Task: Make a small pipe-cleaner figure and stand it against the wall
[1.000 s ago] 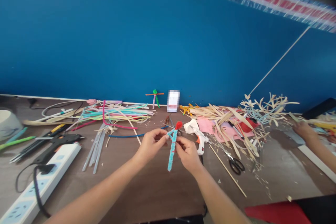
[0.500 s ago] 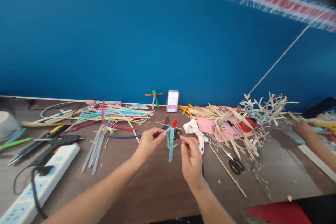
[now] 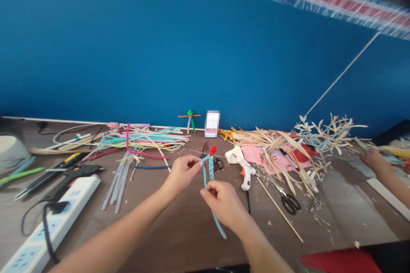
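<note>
Blue-painted wall [image 3: 192, 51] fills the view behind a brown tabletop [image 3: 179, 243] strewn with pipe cleaners [image 3: 144, 140] and dried leaf strips [image 3: 272, 145]. Held up over the table's middle, the blue pipe cleaner figure [image 3: 211, 169] with its red tuft [image 3: 213, 150] is pinched near the top by the left hand [image 3: 184, 175]. The right hand [image 3: 224, 204], apart from the figure half a second ago, is now closed on its lower strand, and the end of that strand (a long blue tail [image 3: 220, 227]) sticks out below the fist. Just behind the figure lie small black-handled scissors [image 3: 218, 164], near a white glue gun [image 3: 246, 177]. Another person's hand [image 3: 371, 160] shows at the far right.
</note>
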### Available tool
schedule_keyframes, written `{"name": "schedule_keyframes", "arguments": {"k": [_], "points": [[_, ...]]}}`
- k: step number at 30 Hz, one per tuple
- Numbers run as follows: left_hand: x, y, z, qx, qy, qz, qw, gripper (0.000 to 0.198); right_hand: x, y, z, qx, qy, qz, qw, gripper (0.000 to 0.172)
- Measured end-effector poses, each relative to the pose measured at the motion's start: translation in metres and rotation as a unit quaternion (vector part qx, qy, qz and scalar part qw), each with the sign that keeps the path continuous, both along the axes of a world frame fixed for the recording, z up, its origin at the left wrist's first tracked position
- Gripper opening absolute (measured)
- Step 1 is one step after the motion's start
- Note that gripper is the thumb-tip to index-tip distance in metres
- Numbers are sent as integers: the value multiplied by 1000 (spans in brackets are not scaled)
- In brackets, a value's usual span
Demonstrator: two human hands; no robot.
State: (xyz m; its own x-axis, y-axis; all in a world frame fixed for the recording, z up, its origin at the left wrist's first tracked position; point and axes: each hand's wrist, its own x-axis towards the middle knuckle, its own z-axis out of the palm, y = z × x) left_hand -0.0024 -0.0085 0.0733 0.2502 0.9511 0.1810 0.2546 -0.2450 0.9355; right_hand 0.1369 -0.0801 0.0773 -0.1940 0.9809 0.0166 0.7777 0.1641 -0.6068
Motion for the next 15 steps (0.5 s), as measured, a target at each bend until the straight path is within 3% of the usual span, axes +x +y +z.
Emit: {"name": "schedule_keyframes", "arguments": {"k": [4, 8, 12, 15], "points": [[-7, -3, 5, 131, 135, -4, 982, 19, 11, -7, 29, 66, -6, -1, 998, 29], [-10, -9, 9, 182, 231, -56, 954, 19, 25, -2, 60, 86, -88, 0, 992, 25], [-8, -13, 16, 214, 272, -132, 929, 18, 33, 10, 80, 112, -150, 51, 981, 24], [-8, -19, 26, 241, 282, -228, 900, 17, 36, 25, 89, 107, -150, 95, 978, 22]]}}
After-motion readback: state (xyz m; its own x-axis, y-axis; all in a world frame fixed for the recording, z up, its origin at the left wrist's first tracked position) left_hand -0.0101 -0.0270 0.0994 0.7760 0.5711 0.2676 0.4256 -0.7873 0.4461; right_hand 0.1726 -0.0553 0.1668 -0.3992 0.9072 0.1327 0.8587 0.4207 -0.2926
